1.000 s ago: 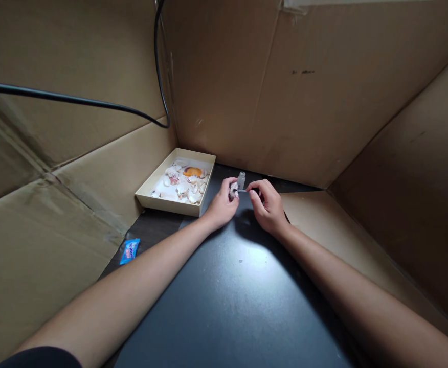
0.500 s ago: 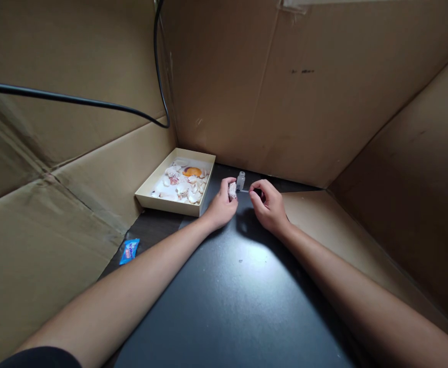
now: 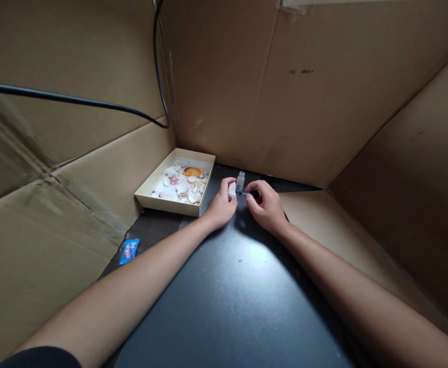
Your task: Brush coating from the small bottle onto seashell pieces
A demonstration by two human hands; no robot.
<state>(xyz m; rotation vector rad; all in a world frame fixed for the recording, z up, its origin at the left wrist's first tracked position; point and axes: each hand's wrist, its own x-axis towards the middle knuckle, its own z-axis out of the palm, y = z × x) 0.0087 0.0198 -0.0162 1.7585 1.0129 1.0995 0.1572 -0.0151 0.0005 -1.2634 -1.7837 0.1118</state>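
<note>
L hand (image 3: 224,202) has fingers & thumb closed round a sm. whitish-pink, bumpy, shell-like piece (image 3: 232,190), held at abt 9 to 10 o'c from the midpt btwn the hands. Piece looks pale overall w/ faint pinkish-brown mottling, rough/knobbly on the side facing up, roundish but taller than wide; rest of it hidden by the fingers, fine detail too sm. to read. R hand (image 3: 266,204), at abt 3 o'c, has thumb & index narrowed on a thin greyish rod (image 3: 244,193) w/ a dark tip; tip points to 9 o'c, near the piece, can't tell if touching. Something dark sits in the curl of R hand, too shaded to ID. Sm. clear, narrow-necked bottle (image 3: 240,181), prob. glass, upright at 12 o'c, just beyond the rod, its neck uncapped. At 9 to 10 o'c: shallow cream rectangular tray (image 3: 169,206) w/ a heap of white & pinkish seashells (image 3: 183,191), plus one bright orange rounded shell (image 3: 192,171) near its far side. Blue printed plastic packet (image 3: 129,251) at 8 o'c, nr the L forearm. Dark grey smooth tabletop (image 3: 208,312) runs toward 6 o'c, w/ a bright glare patch; brown cardboard walls (image 3: 224,92) stand round it, black cable (image 3: 93,104) hanging at 10 to 11 o'c.
</note>
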